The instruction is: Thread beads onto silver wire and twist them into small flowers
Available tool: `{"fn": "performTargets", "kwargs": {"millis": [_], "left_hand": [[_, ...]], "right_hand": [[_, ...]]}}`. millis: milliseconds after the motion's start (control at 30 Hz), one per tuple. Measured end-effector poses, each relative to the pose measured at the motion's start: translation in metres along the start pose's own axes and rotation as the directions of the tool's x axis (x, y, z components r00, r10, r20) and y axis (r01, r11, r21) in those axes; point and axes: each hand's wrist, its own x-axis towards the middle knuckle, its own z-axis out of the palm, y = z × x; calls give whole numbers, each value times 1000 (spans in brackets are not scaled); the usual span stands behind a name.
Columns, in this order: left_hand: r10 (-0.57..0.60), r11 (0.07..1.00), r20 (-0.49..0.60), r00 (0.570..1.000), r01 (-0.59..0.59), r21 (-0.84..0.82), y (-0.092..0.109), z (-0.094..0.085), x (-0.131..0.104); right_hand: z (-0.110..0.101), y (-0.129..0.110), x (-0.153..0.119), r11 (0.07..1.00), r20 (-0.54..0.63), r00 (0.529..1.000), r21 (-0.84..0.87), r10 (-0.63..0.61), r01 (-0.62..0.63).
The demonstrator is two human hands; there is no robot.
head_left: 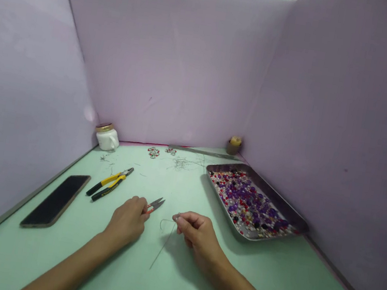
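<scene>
In the head view, the hands' wire [162,249] looks thin, grey and partly curled.

The single view looks from the person's head, forward and down across the tabletop [128,277], with the tray [279,205] right of its centre. The camera sits above the tabletop, on the near side of the tray and off to its left. It is near enough to tell many beads in the tray apart, yet wide enough to take in the back panel [162,61] beyond the tray and the side panels to its left [19,63] and right [331,113]
</scene>
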Motion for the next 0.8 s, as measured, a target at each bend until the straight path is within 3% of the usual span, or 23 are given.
{"fn": "performTargets", "kwargs": {"millis": [167,367,500,633,733,800], "left_hand": [[-44,998,-26,999,45,46,-31,-13,42],[-223,964,-154,963,241,111,-81,-46,104],[-346,931,-98,933,354,89,-95,-56,123],[-319,947,-90,943,320,-2,-68,-62,110],[-196,970,-36,980,188,-157,-21,-63,76],[-114,938,97,989,139,-317,15,-58,46]], "right_hand": [[2,-1,-1,999,9,999,21,44,-44],[1,1,0,991,31,996,104,84,-87],[0,-1,2,987,16,995,126,95,-96],[-2,-3,4,986,4,995,130,100,-99],[-3,-2,4,984,12,991,116,132,-133],[-4,-1,4,986,25,991,103,131,-133]]}}
